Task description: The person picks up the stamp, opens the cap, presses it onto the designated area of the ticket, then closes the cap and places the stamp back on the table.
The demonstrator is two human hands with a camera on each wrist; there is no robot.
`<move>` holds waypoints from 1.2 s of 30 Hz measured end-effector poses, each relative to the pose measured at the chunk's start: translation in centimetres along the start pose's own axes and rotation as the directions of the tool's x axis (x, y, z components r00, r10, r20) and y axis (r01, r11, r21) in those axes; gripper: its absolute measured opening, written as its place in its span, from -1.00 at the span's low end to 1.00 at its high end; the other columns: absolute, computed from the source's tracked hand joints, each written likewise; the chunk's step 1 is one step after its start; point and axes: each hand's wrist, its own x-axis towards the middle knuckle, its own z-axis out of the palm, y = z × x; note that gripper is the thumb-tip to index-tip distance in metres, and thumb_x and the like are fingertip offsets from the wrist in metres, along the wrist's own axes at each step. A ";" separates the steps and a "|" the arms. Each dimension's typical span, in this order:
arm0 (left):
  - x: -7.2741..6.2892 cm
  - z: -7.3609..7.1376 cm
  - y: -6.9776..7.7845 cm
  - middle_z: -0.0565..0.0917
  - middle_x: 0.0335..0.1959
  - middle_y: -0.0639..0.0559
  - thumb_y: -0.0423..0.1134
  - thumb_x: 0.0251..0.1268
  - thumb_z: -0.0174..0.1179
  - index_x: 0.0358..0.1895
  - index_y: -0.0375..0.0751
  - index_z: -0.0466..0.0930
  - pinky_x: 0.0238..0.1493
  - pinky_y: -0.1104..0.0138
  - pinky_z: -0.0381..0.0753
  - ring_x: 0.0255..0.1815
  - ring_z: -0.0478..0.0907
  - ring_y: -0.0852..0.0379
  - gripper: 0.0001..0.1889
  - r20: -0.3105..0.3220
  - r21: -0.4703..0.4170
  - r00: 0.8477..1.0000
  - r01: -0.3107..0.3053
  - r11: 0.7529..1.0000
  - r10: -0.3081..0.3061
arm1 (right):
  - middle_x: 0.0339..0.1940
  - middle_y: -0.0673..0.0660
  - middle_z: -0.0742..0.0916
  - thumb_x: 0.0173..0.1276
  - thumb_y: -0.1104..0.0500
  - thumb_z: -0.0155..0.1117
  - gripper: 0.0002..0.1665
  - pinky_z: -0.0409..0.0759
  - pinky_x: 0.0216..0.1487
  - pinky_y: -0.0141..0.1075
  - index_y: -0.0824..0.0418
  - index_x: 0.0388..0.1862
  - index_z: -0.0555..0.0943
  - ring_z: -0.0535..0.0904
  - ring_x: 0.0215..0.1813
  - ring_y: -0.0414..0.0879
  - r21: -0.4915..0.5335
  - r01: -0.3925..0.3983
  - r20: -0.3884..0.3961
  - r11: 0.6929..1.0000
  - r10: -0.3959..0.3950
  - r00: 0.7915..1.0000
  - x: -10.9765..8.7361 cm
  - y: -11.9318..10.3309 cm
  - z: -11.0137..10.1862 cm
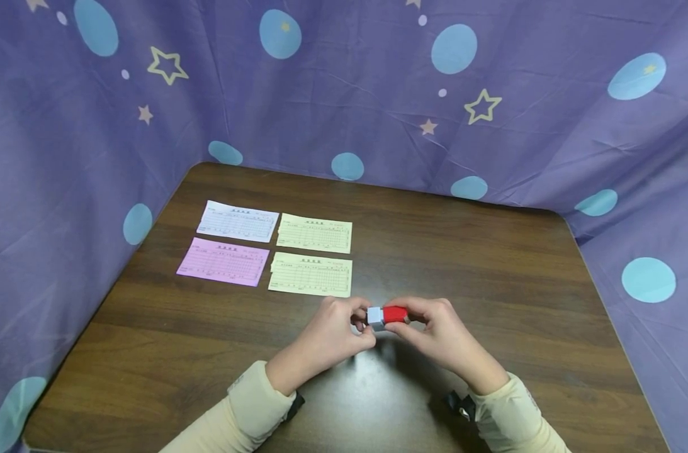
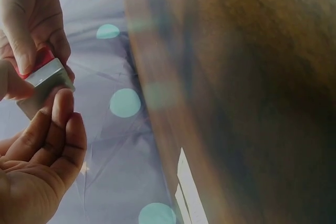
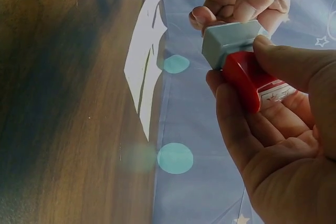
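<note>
A small stamp with a red body (image 1: 395,314) and a grey block-shaped cap (image 1: 374,318) is up off the table, between both hands. My right hand (image 1: 437,324) grips the red body with thumb and fingers; the right wrist view shows a white label on the red body (image 3: 247,80). From the other side, my left hand (image 1: 335,327) pinches the grey cap (image 3: 231,40) between thumb and fingertips. In the left wrist view the cap (image 2: 47,85) and the red part sit against each other, partly covered by fingers.
Beyond the left hand several printed slips lie flat in two rows: a white-blue slip (image 1: 238,221), a pink slip (image 1: 223,262) and two yellow-green slips (image 1: 311,274). The brown wooden table (image 1: 462,251) is bounded by a purple patterned curtain (image 1: 377,82) at the back and sides.
</note>
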 end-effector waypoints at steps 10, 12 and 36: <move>0.0 0.3 0.1 0.62 -0.58 0.16 -0.52 -0.14 0.28 -0.32 -0.32 0.64 -0.51 0.43 0.57 -0.56 0.57 0.20 -0.79 0.005 0.005 0.999 0.050 0.999 -0.050 | -0.27 -0.12 0.75 0.27 0.31 0.52 -0.74 0.71 -0.20 -0.23 0.07 -0.09 0.75 0.69 -0.29 -0.15 0.013 -0.004 0.006 1.000 0.004 1.000 -0.1 0.0 0.2; 0.0 0.4 0.0 0.61 -0.58 0.17 -0.51 -0.15 0.28 -0.32 -0.32 0.63 -0.51 0.43 0.57 -0.57 0.56 0.22 -0.78 0.004 0.008 0.999 0.050 0.999 -0.051 | -0.26 -0.13 0.75 0.27 0.30 0.52 -0.74 0.71 -0.19 -0.23 0.07 -0.09 0.75 0.68 -0.29 -0.15 0.012 -0.008 0.008 1.000 0.008 1.000 0.0 0.0 0.2; -0.1 0.5 -0.5 0.74 -0.48 0.07 -0.55 -0.11 0.30 -0.26 -0.38 0.67 -0.49 0.37 0.63 -0.51 0.60 0.29 -0.76 -0.024 -0.053 1.000 -0.002 0.999 0.001 | -0.25 -0.09 0.77 0.24 0.31 0.53 -0.73 0.71 -0.17 -0.24 0.11 -0.08 0.76 0.72 -0.29 -0.12 0.073 -0.043 0.002 0.996 0.043 0.999 0.0 0.0 0.0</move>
